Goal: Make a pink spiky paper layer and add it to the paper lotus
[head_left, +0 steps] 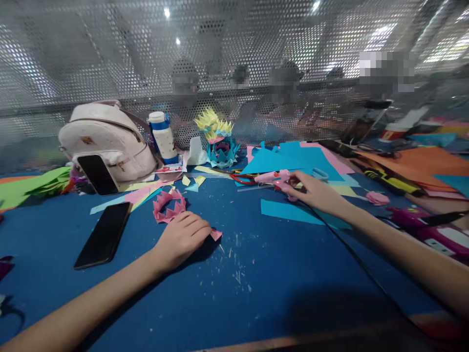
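the left hand (pixel 183 239) lies curled, palm down, on the blue table (pixel 234 303), knuckles up; whether it pinches paper underneath, i cannot tell. it meets the near edge of the ring (pixel 169 207), a round band of pink paper with folded, pointed teeth, and a pink paper tip (pixel 216 235) pokes out on its other side. the right hand (pixel 311 190) grips the glue gun (pixel 277 180), smooth pink plastic with a short nozzle pointing left, above the table; a thin black cord (pixel 351 248) trails from it toward the near right edge.

under and beside the right hand is a flat blue strip (pixel 293 211). behind lie broad blue sheets (pixel 293 159) with straight edges, and red-handled scissors (pixel 242 179). farther back stands a spiky stack of folded paper, the yellow crown (pixel 212 122) above the blue crown (pixel 222 152). to the left are a rounded pale backpack (pixel 106 142), a bottle (pixel 162 137) and two glossy black slabs, the leaning phone (pixel 97 174) and the flat phone (pixel 103 235). a crumpled pink flower (pixel 377 198) sits right of the right hand.
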Motion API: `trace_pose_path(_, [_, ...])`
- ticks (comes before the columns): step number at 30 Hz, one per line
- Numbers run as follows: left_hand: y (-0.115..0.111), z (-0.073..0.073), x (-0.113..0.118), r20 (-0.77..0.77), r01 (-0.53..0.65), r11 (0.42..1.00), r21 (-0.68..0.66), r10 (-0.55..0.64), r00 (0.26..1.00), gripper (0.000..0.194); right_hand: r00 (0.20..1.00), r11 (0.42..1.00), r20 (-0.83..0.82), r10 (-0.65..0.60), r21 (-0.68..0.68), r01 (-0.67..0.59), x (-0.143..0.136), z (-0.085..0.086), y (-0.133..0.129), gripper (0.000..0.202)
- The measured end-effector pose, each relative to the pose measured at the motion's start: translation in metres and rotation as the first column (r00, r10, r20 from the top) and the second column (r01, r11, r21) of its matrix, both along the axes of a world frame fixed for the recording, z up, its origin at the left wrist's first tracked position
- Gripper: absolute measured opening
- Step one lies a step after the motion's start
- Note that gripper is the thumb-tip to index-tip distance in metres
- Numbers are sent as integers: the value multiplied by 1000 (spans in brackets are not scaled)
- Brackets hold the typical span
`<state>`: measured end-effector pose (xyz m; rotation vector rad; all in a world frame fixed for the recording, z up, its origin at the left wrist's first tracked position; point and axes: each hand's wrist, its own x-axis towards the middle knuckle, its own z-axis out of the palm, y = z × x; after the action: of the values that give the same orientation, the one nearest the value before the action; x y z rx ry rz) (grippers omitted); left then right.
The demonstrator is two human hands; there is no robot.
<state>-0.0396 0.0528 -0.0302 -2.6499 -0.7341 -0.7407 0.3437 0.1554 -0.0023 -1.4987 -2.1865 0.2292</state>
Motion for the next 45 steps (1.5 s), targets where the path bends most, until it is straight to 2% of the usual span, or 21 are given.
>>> trace_pose_path(3, [0,1,-3,34,29,998,59,-31,999,18,978,973,-178,-105,185,138,-3,11,-8,35])
trace_pose_path(5, [-2,3,-2,37,50,994,98,-54,998,17,959,956,-281,-46,265,124,-13,21,-18,26])
trace_pose_path(7, [-5,7,2,41,83,989,123,-89,995,17,953,979,-291,78,201,-18,-30,31,-34,23])
trace_pose_path(8, [-7,10,4,46,104,985,136,-111,993,17,946,986,-287,153,107,-127,-41,36,-43,24])
trace_pose_path(9, [-8,13,7,53,125,980,153,-135,989,17,928,966,-279,249,8,-257,-54,39,-52,25])
trace_pose_path(11, [-11,20,14,64,167,966,199,-182,981,18,860,857,-299,413,-192,-478,-79,43,-67,25])
trace_pose_path(12, [-13,24,17,66,185,957,224,-205,977,19,827,794,-333,454,-270,-545,-91,43,-71,24])
trace_pose_path(15, [-14,34,21,56,232,933,277,-257,965,21,718,585,-440,539,-418,-695,-118,36,-72,23])
trace_pose_path(17, [-14,39,21,53,242,925,292,-268,962,22,664,477,-534,523,-462,-748,-130,28,-65,23])
trace_pose_path(21, [-13,43,16,45,237,922,306,-262,964,23,614,392,-678,404,-478,-786,-142,13,-51,23])
trace_pose_path(27, [-12,41,11,32,232,918,321,-255,966,24,619,351,-700,355,-514,-783,-149,6,-52,25])
trace_pose_path(29, [-11,40,11,30,247,914,322,-271,962,23,627,360,-676,387,-515,-778,-149,10,-55,26])
trace_pose_path(31, [-12,40,11,25,255,910,327,-278,960,22,666,422,-588,459,-515,-746,-144,16,-57,28])
trace_pose_path(32, [-12,40,11,21,252,910,330,-274,961,22,705,494,-499,504,-502,-710,-140,19,-59,30])
trace_pose_path(34, [-13,38,8,15,240,911,337,-260,966,22,807,709,-198,557,-393,-586,-126,25,-60,33])
trace_pose_path(35, [-14,37,6,14,234,911,340,-254,967,23,867,837,-5,498,-259,-482,-116,27,-59,33])
trace_pose_path(36, [-14,36,3,16,231,911,343,-251,968,23,906,918,162,391,-141,-371,-104,28,-58,35])
trace_pose_path(37, [-15,34,1,18,232,911,341,-253,967,23,921,964,285,265,-69,-257,-92,28,-56,37])
trace_pose_path(39, [-15,30,-4,23,240,913,329,-262,965,23,910,999,413,44,1,-49,-65,25,-49,43])
trace_pose_path(42, [-13,21,-8,22,242,924,295,-260,965,22,829,976,515,-218,118,183,-30,19,-34,43])
trace_pose_path(45, [-10,14,-8,32,237,933,272,-255,966,20,886,981,423,-192,44,191,-10,10,-17,44])
